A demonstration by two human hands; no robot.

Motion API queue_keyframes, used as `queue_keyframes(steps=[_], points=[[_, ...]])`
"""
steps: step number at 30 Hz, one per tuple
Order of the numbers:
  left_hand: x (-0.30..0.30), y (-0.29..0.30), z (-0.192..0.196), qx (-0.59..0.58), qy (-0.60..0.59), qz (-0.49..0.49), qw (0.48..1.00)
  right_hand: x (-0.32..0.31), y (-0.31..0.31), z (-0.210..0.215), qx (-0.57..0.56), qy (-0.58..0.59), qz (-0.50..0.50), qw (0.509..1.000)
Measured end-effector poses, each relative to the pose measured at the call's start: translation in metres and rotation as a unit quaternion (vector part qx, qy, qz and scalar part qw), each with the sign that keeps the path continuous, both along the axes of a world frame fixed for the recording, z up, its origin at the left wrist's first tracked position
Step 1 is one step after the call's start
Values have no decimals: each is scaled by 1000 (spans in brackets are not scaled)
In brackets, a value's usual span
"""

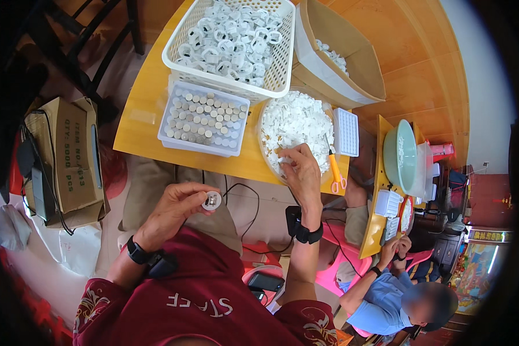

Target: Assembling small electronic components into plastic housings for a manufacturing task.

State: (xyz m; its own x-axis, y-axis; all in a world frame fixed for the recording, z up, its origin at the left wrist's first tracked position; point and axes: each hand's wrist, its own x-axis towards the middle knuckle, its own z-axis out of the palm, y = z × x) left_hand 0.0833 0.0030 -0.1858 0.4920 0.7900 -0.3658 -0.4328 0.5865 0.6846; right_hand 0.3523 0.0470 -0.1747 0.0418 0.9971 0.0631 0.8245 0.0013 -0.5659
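Between the thumb and fingers of my left hand (181,206) is a small round white plastic part (211,200) with metal pieces in its middle, held off the table's near edge. My right hand (304,177) reaches over a round clear tray (263,151) heaped with small white plastic pieces (297,121). Its thumb and fingertips come together at the near side of the heap; what they pinch is too small to make out. Orange-handled scissors (335,173) lie against the tray's right side, close to my right hand.
A plastic box of round battery-like discs (205,118) stands left of the tray. Behind are a white basket of ring-shaped parts (230,43) and a cardboard box (340,55). A white gridded tray (346,132) sits to the right. Another person (380,305) works at a side table. Cables hang below.
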Motion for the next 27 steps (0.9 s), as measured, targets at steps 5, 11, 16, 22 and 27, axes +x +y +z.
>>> queue_keyframes(steps=[5, 11, 16, 22, 27], points=[[-9, -4, -1, -5, 9, 1, 1000, 4, 0, -9, -1, 44, 25, 999], [-25, -6, -7, -29, 12, 6, 1000, -20, -7, -7, -3, 261, -77, 962], [-47, -13, -26, -48, -7, 8, 999, -103, -55, 17, -56, 405, -28, 912], [-67, -23, -32, -41, -74, 19, 996, -170, -73, 4, -55, 396, 52, 915], [-75, -28, -29, -36, -75, 31, 996, -184, -79, 6, -46, 338, 71, 937]])
